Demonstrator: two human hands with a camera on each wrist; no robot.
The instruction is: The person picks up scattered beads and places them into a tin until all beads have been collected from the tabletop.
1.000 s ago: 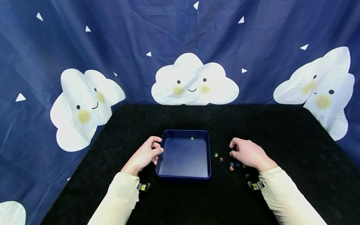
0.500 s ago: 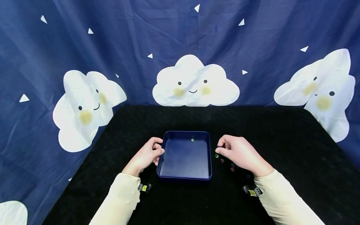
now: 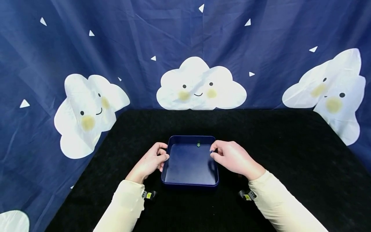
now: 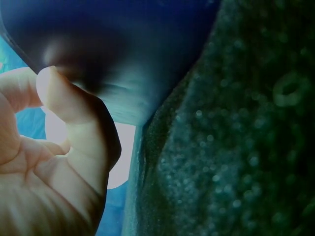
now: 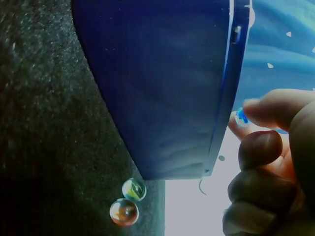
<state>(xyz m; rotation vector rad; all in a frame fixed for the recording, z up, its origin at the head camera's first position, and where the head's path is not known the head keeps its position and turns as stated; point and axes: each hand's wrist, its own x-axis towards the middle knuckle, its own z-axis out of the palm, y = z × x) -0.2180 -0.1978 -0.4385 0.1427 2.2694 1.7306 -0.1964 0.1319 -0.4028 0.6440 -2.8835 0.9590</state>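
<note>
A square dark blue tray with low walls rests on the black cloth. My left hand holds it by the left wall, the thumb at the rim in the left wrist view. My right hand pinches a blue glass marble between thumb and forefinger, over the tray's right wall. A green marble lies inside the tray by the far wall. Outside the right wall, a yellow-green marble and an orange marble sit close together on the cloth.
Black cloth covers the table. A dark blue curtain with white smiling clouds hangs behind and at the sides. My right hand and forearm hide most of the loose marbles in the head view.
My right hand has carried the blue marble leftward, from above the loose marbles to the tray's right wall. The left hand has stayed at the tray's left wall.
</note>
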